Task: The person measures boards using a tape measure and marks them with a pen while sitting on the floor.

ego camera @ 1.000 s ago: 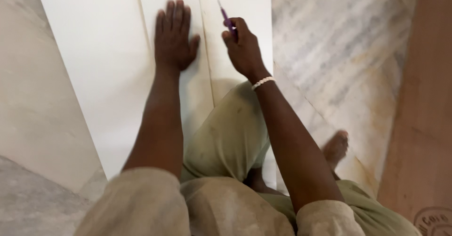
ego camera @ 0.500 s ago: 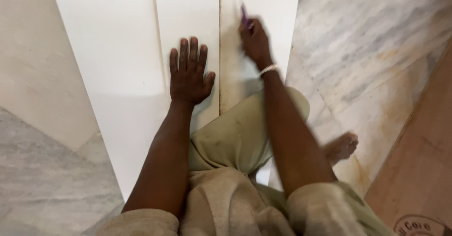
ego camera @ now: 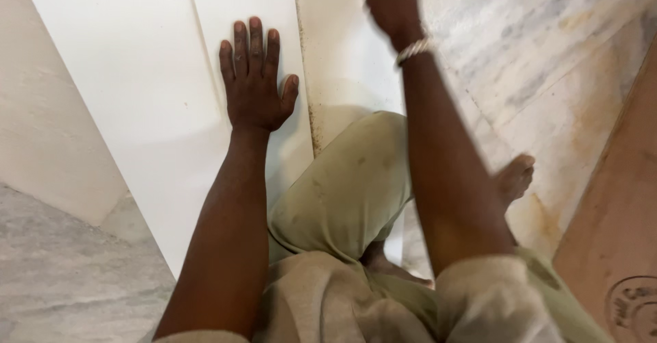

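Left hand spread flat on the smooth white rectangular board.
Right hand (blurred, cut by the frame edge) — grip cannot be told — above the grey-veined marble floor.

Grey-veined marble floor fills the upper right of the frame and reappears, in a cooler grey, at the lower left. A reddish-brown plywood sheet with a round stamp near its lower corner lies along the right edge, while a plain beige surface occupies the left edge. Lighting is soft and even, with only faint shadows on the floor.
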